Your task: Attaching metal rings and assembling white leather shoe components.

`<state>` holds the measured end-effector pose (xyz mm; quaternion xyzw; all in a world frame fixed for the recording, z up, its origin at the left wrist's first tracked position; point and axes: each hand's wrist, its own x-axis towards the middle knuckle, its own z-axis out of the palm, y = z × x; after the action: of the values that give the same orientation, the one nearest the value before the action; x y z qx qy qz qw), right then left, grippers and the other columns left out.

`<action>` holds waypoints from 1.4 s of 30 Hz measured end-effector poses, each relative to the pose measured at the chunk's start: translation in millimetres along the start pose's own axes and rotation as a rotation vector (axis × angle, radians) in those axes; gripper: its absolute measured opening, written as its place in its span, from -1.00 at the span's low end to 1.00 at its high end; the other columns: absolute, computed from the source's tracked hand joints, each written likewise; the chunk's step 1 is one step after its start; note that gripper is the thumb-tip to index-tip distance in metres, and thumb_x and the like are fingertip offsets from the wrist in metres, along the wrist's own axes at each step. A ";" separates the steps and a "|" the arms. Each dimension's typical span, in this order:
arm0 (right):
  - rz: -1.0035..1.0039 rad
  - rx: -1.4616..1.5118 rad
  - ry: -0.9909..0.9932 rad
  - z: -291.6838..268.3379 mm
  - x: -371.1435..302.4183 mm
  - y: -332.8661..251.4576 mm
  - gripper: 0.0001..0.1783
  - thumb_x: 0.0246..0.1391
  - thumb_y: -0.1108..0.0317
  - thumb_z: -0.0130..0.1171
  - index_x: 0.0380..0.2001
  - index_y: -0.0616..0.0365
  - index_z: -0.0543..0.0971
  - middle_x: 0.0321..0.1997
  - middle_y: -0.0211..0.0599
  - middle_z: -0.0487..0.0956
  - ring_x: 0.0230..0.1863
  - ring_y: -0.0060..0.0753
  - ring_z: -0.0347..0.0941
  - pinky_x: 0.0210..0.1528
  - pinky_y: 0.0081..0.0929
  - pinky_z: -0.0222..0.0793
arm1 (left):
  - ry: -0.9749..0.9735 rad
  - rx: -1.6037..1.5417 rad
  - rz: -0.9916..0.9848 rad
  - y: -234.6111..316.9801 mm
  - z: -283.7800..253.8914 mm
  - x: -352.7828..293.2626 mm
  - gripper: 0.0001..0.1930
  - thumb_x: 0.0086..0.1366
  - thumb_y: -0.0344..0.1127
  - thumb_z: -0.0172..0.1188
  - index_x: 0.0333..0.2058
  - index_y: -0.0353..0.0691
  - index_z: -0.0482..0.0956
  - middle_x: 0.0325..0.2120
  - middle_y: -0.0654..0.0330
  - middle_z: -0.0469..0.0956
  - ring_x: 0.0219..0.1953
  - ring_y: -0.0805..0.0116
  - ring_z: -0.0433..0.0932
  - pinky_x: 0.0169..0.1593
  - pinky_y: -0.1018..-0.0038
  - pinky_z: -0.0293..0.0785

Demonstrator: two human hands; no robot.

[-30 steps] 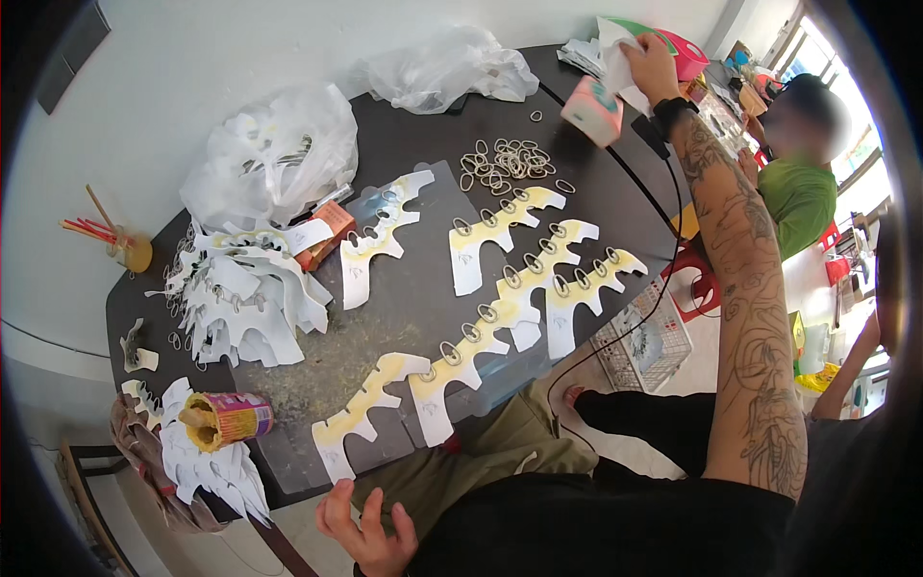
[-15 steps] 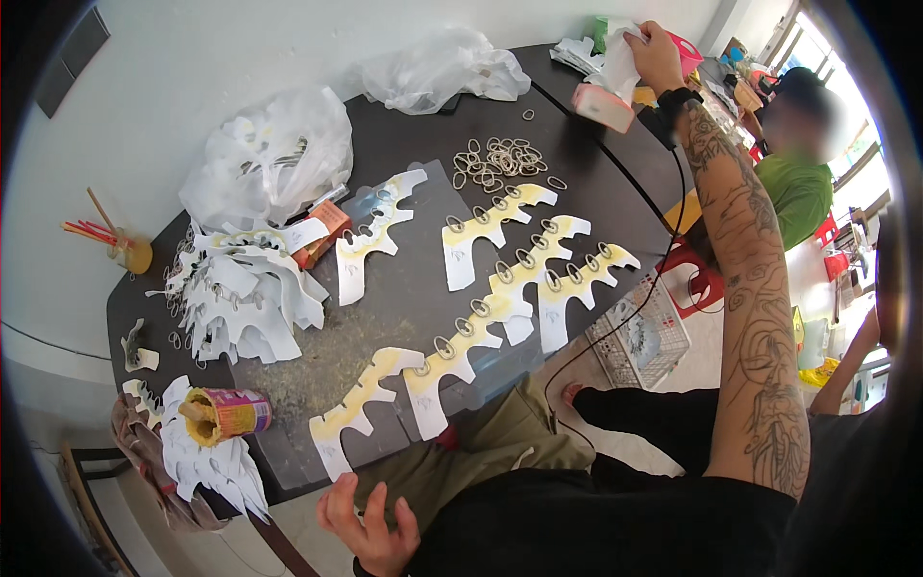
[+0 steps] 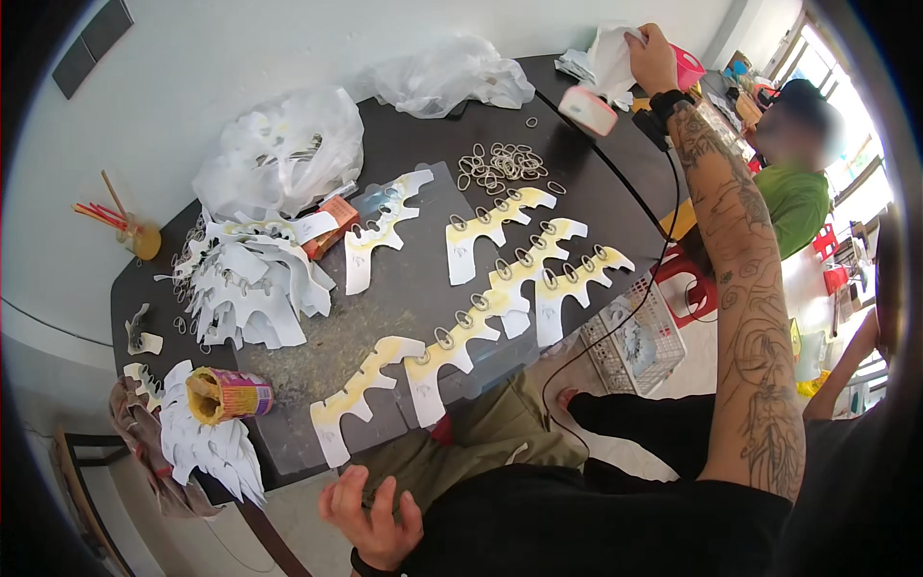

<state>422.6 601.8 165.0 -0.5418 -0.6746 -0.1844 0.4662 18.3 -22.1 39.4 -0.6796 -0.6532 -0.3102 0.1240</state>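
At the far right of the table my right hand point(image 3: 654, 62) is closed on the edge of a thin white sheet point(image 3: 611, 65), which hangs from my fingers. Just below it sits a pink-and-white box-shaped thing point(image 3: 588, 111). My left hand point(image 3: 373, 519) is held in front of my lap, fingers loosely bent and apart, with nothing in it. Nearest to it lies a notched white cutout point(image 3: 361, 392) with a yellowish smeared band and no rings. More cutouts point(image 3: 437, 385) run diagonally to the right, with oval metal rings point(image 3: 443, 338) set along their notched edges.
Loose rings point(image 3: 500, 165) are heaped near the table's back. Plastic bags point(image 3: 284, 144), stacked cutouts point(image 3: 255, 288) and an orange box point(image 3: 332, 226) occupy the left. A tin point(image 3: 231, 396) of yellow paste stands front left. A cable point(image 3: 673, 212) crosses my right side above a white basket point(image 3: 635, 337). Another person in green point(image 3: 798, 202) sits beyond.
The hanging white sheet has spread a little, with my right hand still on its edge. My left hand stays open near my lap. The whole view has shifted slightly.
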 end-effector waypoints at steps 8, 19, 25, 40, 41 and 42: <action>-0.048 0.078 -0.016 -10.3 -4.7 -16.0 -0.67 0.28 0.13 0.23 -0.16 0.21 0.59 -0.22 0.16 0.70 -0.08 0.34 0.62 0.01 0.09 0.48 | -0.112 -0.004 -0.017 -6.6 -1.4 -20.6 -0.70 0.20 -0.31 0.31 -0.09 -0.21 0.62 0.13 -0.10 0.48 0.14 -0.11 0.54 0.21 -0.12 0.32; -0.093 0.026 -0.035 -22.5 1.2 -7.3 -0.67 0.30 0.08 0.19 -0.16 0.15 0.54 -0.25 0.14 0.69 -0.11 0.37 0.60 -0.07 0.12 0.47 | -0.040 -0.033 -0.004 -7.6 -9.9 -16.8 -0.75 0.19 -0.31 0.30 -0.14 -0.20 0.64 0.10 -0.08 0.50 0.10 -0.07 0.56 0.17 -0.10 0.35; -0.070 -0.066 -0.251 -41.3 -2.0 -6.8 -0.68 0.29 0.11 0.21 -0.15 0.17 0.54 -0.20 0.16 0.69 -0.08 0.36 0.60 -0.04 0.11 0.47 | -0.003 -0.110 0.079 -9.4 -16.6 -24.2 -0.74 0.18 -0.34 0.30 -0.13 -0.15 0.63 0.09 -0.02 0.52 0.08 -0.02 0.55 0.15 -0.06 0.37; -0.087 -0.045 -0.055 -38.3 -0.3 32.1 -0.60 0.30 0.06 0.20 -0.07 0.19 0.57 -0.17 0.21 0.68 -0.06 0.42 0.58 0.00 0.07 0.50 | -0.010 -0.087 0.043 -2.0 -18.6 -31.3 -0.68 0.17 -0.37 0.31 -0.06 -0.18 0.62 0.10 -0.07 0.50 0.04 -0.07 0.57 0.10 -0.05 0.43; -0.058 0.091 -0.004 -36.7 3.9 9.5 -0.61 0.31 0.07 0.18 -0.06 0.18 0.57 -0.16 0.23 0.68 -0.06 0.44 0.58 0.01 0.09 0.49 | -0.038 -0.094 0.032 0.6 -20.6 -32.2 -0.67 0.17 -0.37 0.32 -0.06 -0.19 0.63 0.09 -0.07 0.51 0.04 -0.07 0.57 0.09 -0.04 0.44; -0.084 0.009 0.058 -41.1 8.5 -2.9 -0.59 0.30 0.09 0.23 -0.05 0.24 0.58 -0.20 0.13 0.72 -0.15 0.21 0.67 -0.05 -0.05 0.53 | -0.046 -0.094 0.038 1.2 -21.3 -33.0 -0.67 0.17 -0.37 0.32 -0.06 -0.19 0.63 0.09 -0.07 0.51 0.04 -0.07 0.57 0.09 -0.04 0.44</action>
<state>437.9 574.5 193.2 -0.5053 -0.6840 -0.2163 0.4797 15.4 -61.3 37.0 -0.7038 -0.6276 -0.3224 0.0828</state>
